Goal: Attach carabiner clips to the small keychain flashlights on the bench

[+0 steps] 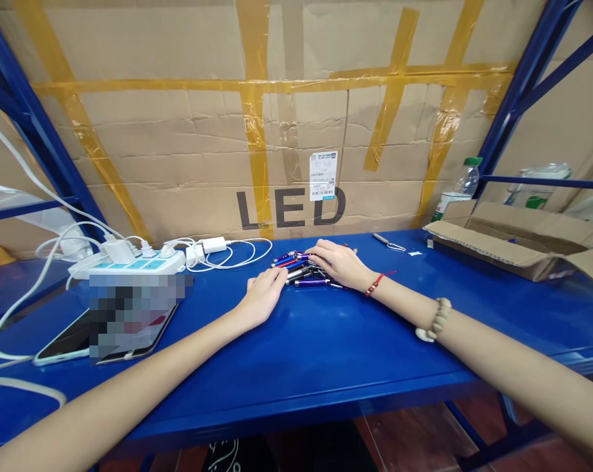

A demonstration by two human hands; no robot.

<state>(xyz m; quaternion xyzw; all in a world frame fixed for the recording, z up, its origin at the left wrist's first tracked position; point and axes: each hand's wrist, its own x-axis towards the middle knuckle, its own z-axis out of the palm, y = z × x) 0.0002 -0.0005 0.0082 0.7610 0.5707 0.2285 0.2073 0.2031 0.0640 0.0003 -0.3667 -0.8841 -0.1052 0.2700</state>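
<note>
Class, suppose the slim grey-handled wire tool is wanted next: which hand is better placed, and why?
Probably the right hand: the tool lies on its side of the shiny coloured tubes; the left hand is at their opposite side.

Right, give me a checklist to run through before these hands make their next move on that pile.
1. Both hands at the pile: ok. The left hand is at its left side, the right hand over its right part.
2. Every slim metallic piece in the pile in view: cannot tell. The right hand covers some.
3. No loose pieces outside: not ok. A grey piece with a wire loop lies apart, towards the open carton.
4. Power strip away from the hands: ok. It sits off to the left.
5. Bottle cap on: ok.
6. Carton contents known: cannot tell. Its inside is mostly hidden.
</note>
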